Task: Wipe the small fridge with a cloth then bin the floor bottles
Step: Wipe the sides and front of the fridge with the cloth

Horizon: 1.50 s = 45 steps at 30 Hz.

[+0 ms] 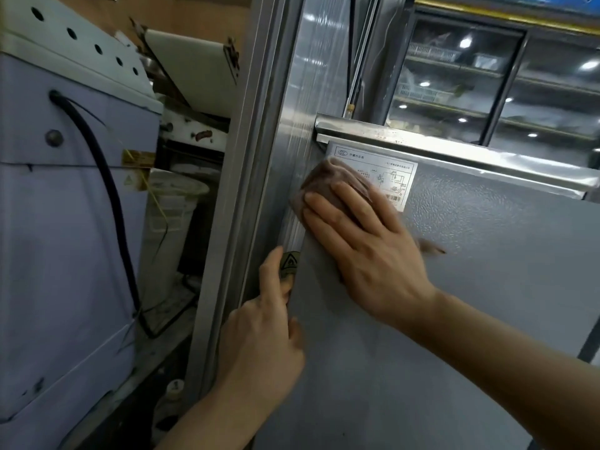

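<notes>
The small fridge's grey textured side panel point(470, 271) fills the middle and right of the view. My right hand point(367, 241) lies flat with straight fingers on a brown cloth point(328, 181), pressing it against the panel over the lower left of a white rating label point(386, 170). My left hand point(269, 323) sits at the panel's left edge, its fingers curled round that edge beside a yellow warning sticker point(290, 262). A bottle point(170, 401) shows dimly on the floor at the lower left.
A steel post point(256, 157) stands tight against the fridge's left edge. Left of it is a pale blue machine point(65, 254) with a black cable point(107, 190). A metal ledge point(454, 154) tops the fridge. A glass display cabinet point(487, 79) rises behind.
</notes>
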Motion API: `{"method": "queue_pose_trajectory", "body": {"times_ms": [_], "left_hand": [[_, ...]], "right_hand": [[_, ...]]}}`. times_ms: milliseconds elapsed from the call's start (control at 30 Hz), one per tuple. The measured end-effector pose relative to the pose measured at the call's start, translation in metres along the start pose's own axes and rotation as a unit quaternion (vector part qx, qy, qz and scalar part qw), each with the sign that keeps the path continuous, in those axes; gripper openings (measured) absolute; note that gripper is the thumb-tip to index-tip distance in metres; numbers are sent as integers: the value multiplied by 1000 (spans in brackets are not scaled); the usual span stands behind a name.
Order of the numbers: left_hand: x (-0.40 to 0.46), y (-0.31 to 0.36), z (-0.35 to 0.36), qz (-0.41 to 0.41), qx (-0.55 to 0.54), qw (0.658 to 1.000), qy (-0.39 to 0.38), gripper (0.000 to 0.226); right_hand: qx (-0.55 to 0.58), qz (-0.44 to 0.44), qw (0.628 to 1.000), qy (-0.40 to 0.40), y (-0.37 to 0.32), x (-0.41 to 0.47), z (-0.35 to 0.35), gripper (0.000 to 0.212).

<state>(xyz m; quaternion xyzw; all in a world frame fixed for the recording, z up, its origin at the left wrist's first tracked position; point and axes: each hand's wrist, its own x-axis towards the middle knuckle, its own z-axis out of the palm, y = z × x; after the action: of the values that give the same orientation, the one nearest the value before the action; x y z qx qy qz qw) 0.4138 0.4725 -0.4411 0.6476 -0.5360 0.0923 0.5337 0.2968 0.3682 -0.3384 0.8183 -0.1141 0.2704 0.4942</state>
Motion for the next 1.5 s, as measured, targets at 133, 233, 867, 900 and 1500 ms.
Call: {"method": "queue_pose_trajectory", "body": {"times_ms": [133, 233, 867, 900, 1500], "left_hand": [[0, 0, -5, -7, -8, 1000, -21, 96], [1, 0, -6, -3, 0, 1000, -26, 95], [-24, 8, 13, 39, 42, 997, -59, 86], [-25, 9, 15, 44, 64, 995, -54, 85], [-56, 19, 68, 126, 245, 958, -85, 92]], "right_hand": [[21, 25, 999, 1, 11, -44, -2, 51], [8, 43, 999, 7, 14, -62, -4, 53], [23, -33, 991, -126, -20, -149, 6, 63], [23, -10, 994, -107, -9, -144, 1, 65], [16, -52, 991, -124, -44, -246, 38, 67]]}}
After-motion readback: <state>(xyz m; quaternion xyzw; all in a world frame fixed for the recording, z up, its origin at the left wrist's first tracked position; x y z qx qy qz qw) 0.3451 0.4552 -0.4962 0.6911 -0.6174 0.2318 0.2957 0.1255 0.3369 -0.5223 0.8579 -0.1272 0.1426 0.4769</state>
